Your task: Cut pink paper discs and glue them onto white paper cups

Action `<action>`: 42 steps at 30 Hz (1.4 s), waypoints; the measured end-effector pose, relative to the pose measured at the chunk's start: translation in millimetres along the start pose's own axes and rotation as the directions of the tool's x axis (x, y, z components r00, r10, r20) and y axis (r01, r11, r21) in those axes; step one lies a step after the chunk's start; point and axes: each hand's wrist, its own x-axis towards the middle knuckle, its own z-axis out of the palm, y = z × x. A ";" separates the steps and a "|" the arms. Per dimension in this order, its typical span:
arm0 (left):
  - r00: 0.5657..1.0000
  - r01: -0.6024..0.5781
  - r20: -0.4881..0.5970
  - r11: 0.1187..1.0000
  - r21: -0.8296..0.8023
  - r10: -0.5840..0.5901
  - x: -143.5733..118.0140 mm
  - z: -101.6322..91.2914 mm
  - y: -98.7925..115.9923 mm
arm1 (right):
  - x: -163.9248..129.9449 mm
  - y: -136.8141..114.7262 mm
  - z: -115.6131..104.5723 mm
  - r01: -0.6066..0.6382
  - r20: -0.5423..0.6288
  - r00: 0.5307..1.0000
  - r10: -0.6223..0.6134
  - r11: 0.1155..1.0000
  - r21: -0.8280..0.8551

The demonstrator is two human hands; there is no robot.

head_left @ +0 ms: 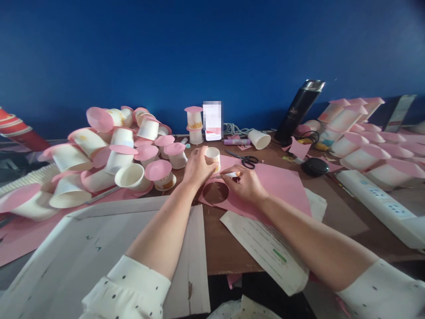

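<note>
My left hand (198,169) is closed around a small white paper cup (212,155) with a tan print, keeping it on a pink paper sheet (282,186). In my right hand (249,184) is a white pen (231,174), pinched close beside the cup; its tip is too small to make out. A round hole (215,193) in the sheet shows the brown table just in front of the cup. Black-handled scissors (248,161) lie behind my right hand, at the sheet's far edge.
Many cups with pink paper discs (121,150) are heaped at left. More pink-topped cups (365,141) stand at right, near a power strip (375,199) and black flask (297,113). A lit phone (212,122) leans against the blue wall. White cardboard (133,248) covers the front left.
</note>
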 end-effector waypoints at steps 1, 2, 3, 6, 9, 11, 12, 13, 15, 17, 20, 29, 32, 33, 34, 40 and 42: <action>1.000 0.001 0.001 1.000 0.004 -0.001 0.0 -0.2 0.2 | 0.0 -0.3 -0.4 -0.002 0.002 1.000 0.002 1.000 -0.001; 1.000 0.002 0.002 1.000 0.007 -0.002 0.0 -0.4 0.5 | 0.1 -0.5 -0.8 -0.003 0.005 1.000 0.003 1.000 0.000; 1.000 0.003 0.003 1.000 0.008 -0.003 -0.1 -0.6 0.7 | 0.1 -0.7 -1.2 -0.003 0.008 1.000 0.003 1.000 0.001; 1.000 0.005 0.005 1.000 0.005 -0.005 -0.3 -0.9 1.0 | 0.1 -0.7 -2.1 -0.011 0.003 1.000 0.011 1.000 0.003; 1.000 0.004 0.006 1.000 0.004 -0.004 -0.7 -0.9 1.1 | -0.1 -0.3 -2.9 -0.013 -0.006 1.000 0.013 1.000 -0.001; 1.000 0.005 0.005 1.000 0.007 -0.005 -0.9 -0.9 1.3 | -0.3 -0.1 -3.5 -0.007 -0.008 1.000 0.007 1.000 -0.005; 1.000 0.005 0.004 1.000 0.008 -0.005 -1.0 -0.9 1.4 | -0.4 0.0 -3.9 -0.005 -0.009 1.000 0.005 1.000 -0.006; 1.000 0.004 0.003 1.000 0.008 -0.004 -1.0 -1.0 1.5 | -0.5 0.1 -4.2 -0.005 -0.010 1.000 0.005 1.000 -0.007; 1.000 0.002 0.002 1.000 0.007 -0.002 -0.8 -1.0 1.4 | -0.8 0.2 -4.6 -0.005 -0.016 1.000 0.005 1.000 -0.005; 1.000 0.001 0.002 1.000 0.006 -0.001 -0.7 -0.9 1.2 | -1.1 0.4 -4.5 -0.003 -0.019 1.000 0.003 1.000 -0.006; 1.000 0.006 0.004 1.000 0.003 -0.006 -0.9 -0.6 1.2 | -1.6 0.6 -3.9 0.003 -0.010 1.000 -0.003 1.000 -0.005; 0.953 -0.010 -0.302 1.000 0.005 0.011 3.0 0.1 -1.8 | 2.2 4.4 -11.7 0.048 -0.278 0.961 -0.002 0.986 0.161; 0.895 -0.029 -0.446 0.999 0.018 0.034 6.7 -0.8 -7.4 | 2.2 5.9 -11.4 -0.002 -0.276 0.959 0.058 0.980 0.199; 0.878 -0.027 -0.477 0.999 0.020 0.033 7.6 -1.4 -9.2 | 1.9 6.1 -10.6 -0.004 -0.270 0.961 0.061 0.978 0.207; 0.864 -0.025 -0.502 0.999 0.020 0.032 8.2 -2.0 -10.9 | 1.5 6.2 -9.6 0.001 -0.263 0.963 0.057 0.977 0.213; 0.831 -0.013 -0.556 1.000 0.027 0.026 9.2 -2.1 -17.1 | 1.1 6.8 -6.0 0.042 -0.252 0.967 0.024 0.967 0.252; 0.847 -0.012 -0.531 0.999 0.036 0.029 9.5 -0.1 -18.6 | 1.6 6.4 -6.6 0.036 -0.249 0.968 0.034 0.962 0.272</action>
